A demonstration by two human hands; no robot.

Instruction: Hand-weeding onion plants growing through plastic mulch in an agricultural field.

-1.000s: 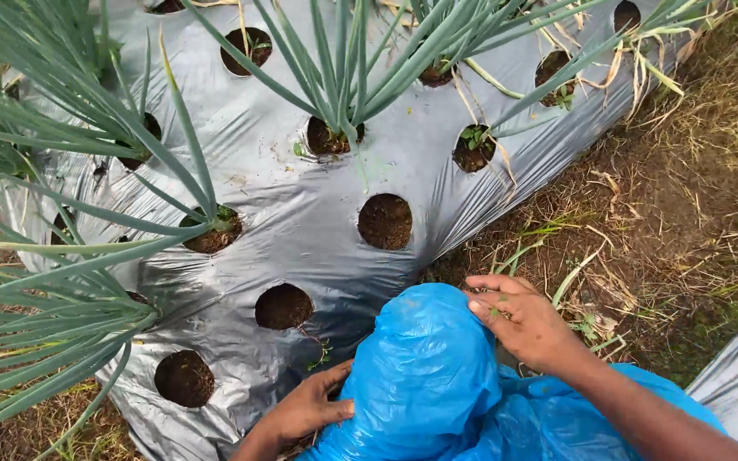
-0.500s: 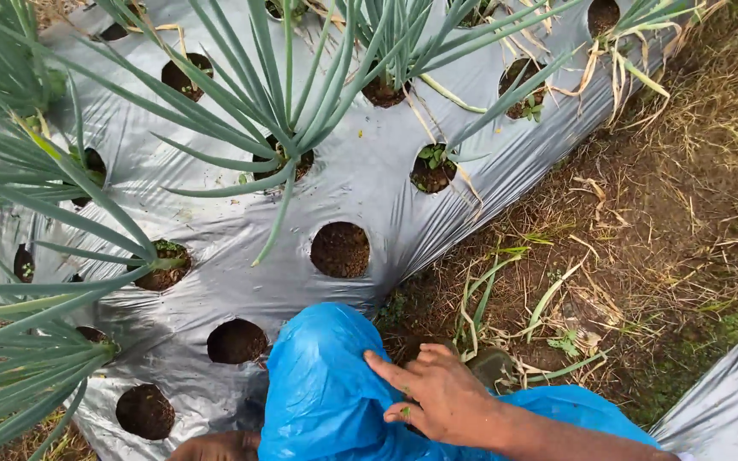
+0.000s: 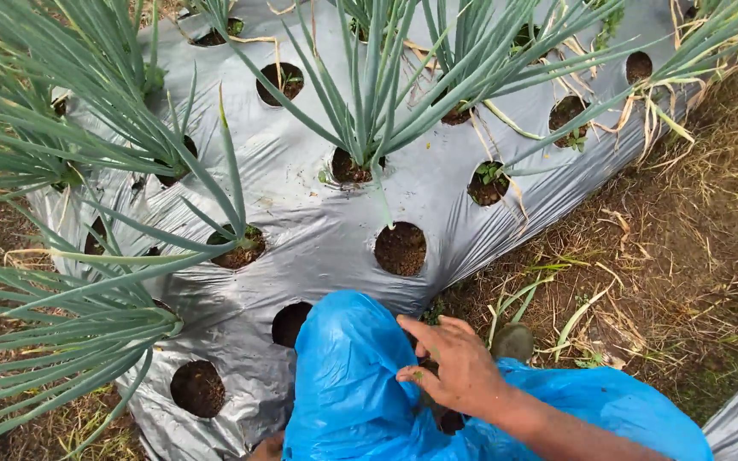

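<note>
Bag (image 3: 352, 376) lies before sheet (image 3: 318, 230), under right hand (image 3: 459, 367).

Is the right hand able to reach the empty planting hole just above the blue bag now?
Probably yes. The right hand rests on the blue bag, and the empty hole lies just beyond it, with only bare silver plastic sheet between them.

The blue plastic bag (image 3: 352, 384) fills the near middle, and the right hand (image 3: 459, 367) lies across its opening. At twelve o'clock from that hand an open planting hole (image 3: 401, 248) in the silver mulch sheet (image 3: 318, 222) stands unobstructed. From nine to eleven o'clock long green onion leaves (image 3: 87, 282) arch across the sheet, barring passage. At three o'clock lies open bare soil (image 3: 685, 282).
</note>
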